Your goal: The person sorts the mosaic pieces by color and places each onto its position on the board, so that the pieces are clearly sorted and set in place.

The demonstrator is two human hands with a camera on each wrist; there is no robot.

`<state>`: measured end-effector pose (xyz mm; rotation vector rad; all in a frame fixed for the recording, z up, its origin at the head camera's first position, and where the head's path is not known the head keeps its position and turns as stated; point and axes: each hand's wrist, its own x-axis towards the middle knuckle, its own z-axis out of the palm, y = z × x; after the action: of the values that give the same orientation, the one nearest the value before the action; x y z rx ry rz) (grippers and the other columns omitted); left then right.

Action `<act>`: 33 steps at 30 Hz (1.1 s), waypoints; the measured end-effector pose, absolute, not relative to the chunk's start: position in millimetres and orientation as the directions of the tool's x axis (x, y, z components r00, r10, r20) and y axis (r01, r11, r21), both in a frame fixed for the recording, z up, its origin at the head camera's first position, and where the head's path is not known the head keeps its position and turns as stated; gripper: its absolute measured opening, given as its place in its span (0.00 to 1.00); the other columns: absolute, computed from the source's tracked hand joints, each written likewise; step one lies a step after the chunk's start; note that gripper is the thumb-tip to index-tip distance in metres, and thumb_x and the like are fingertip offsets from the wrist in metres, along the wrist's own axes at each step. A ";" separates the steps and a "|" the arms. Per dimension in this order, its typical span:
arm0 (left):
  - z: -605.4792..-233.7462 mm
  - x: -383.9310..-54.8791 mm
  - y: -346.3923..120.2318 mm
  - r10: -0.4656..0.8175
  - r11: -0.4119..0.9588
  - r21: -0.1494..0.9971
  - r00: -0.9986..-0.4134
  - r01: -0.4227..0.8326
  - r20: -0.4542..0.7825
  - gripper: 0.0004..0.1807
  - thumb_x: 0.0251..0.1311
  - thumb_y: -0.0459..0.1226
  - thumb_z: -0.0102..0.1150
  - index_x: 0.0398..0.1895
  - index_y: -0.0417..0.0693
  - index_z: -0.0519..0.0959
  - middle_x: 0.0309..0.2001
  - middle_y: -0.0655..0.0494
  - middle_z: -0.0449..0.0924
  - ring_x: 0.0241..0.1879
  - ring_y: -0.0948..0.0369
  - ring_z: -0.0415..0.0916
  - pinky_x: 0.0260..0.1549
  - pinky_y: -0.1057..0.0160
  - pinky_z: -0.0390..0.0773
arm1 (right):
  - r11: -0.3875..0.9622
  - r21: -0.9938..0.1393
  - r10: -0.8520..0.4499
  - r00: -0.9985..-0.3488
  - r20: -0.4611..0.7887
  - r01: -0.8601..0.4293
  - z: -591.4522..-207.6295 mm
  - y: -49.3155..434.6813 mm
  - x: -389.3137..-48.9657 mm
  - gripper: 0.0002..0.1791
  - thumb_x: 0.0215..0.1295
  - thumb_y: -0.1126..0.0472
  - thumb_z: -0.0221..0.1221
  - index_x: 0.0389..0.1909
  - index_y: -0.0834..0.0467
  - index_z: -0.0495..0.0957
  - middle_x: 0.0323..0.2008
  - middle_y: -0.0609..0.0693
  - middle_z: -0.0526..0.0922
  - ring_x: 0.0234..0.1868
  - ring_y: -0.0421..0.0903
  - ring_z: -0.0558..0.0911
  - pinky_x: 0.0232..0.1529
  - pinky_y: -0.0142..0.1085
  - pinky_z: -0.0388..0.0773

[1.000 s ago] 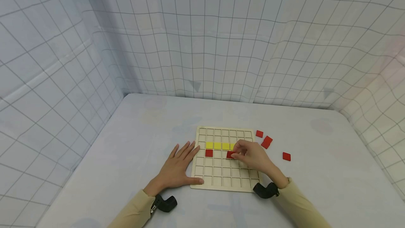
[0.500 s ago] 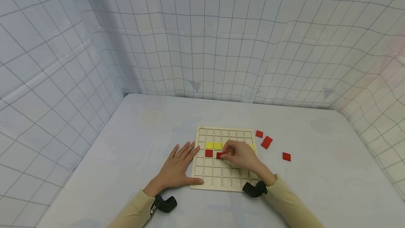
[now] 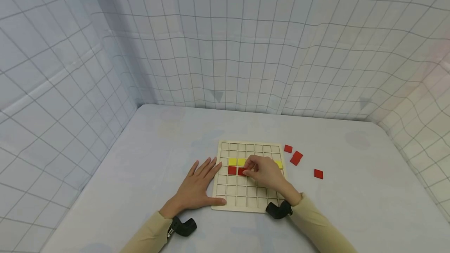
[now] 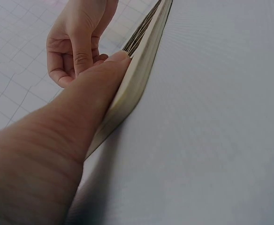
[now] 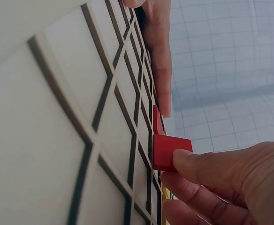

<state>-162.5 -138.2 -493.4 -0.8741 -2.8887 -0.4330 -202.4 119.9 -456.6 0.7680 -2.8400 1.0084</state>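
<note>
A pale wooden grid board (image 3: 236, 202) lies on the table, with raised lines between its square cells. My right hand (image 3: 266, 173) pinches a red square tile (image 5: 167, 152) between thumb and fingers, tilted at a cell of the board. Beside it, another red tile (image 3: 232, 170) sits in a cell to the left. Yellow tiles (image 3: 233, 161) line the row just above, partly hidden behind the right hand. My left hand (image 3: 198, 188) lies spread at the board's left edge, its thumb (image 4: 104, 70) resting over the near left corner and its fingertips at the left rim.
Several loose red tiles lie right of the board: one red tile (image 3: 288, 148) near its far corner, two overlapping red tiles (image 3: 296, 158), and a single red tile (image 3: 318, 173) farther right. A gridded white curtain (image 3: 225, 50) surrounds the table (image 3: 161, 139).
My right hand has moved left across the board with the red tile, bringing it to the cell beside the other red tile. My left hand has stayed in place.
</note>
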 end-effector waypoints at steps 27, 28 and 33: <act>-495.4 -163.1 -138.8 0.529 0.795 0.246 -0.832 0.555 0.169 0.60 0.44 0.77 0.46 0.75 0.51 0.50 0.74 0.52 0.45 0.73 0.56 0.39 0.67 0.48 0.36 | 0.751 -0.531 -0.381 -0.914 0.138 -0.393 -454.9 113.9 -205.2 0.03 0.57 0.56 0.68 0.27 0.48 0.83 0.23 0.36 0.77 0.25 0.37 0.72 0.26 0.32 0.71; -495.5 -163.3 -138.9 0.529 0.794 0.245 -0.831 0.556 0.169 0.60 0.44 0.77 0.46 0.75 0.51 0.50 0.74 0.52 0.45 0.73 0.56 0.39 0.67 0.48 0.36 | 0.751 -0.531 -0.380 -0.915 0.138 -0.393 -455.1 113.7 -205.3 0.03 0.56 0.56 0.68 0.27 0.48 0.83 0.23 0.36 0.77 0.25 0.37 0.72 0.26 0.32 0.71; -495.2 -163.6 -139.5 0.533 0.792 0.248 -0.830 0.557 0.165 0.61 0.44 0.77 0.47 0.75 0.51 0.50 0.75 0.52 0.44 0.73 0.56 0.38 0.67 0.48 0.35 | 0.748 -0.532 -0.381 -0.913 0.145 -0.396 -454.7 113.1 -205.2 0.03 0.56 0.56 0.68 0.27 0.48 0.83 0.22 0.36 0.77 0.25 0.37 0.73 0.25 0.32 0.70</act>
<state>-163.6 -139.5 -495.2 -0.8815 -2.8922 -0.4417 -205.2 113.1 -454.7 0.6475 -2.9116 0.8963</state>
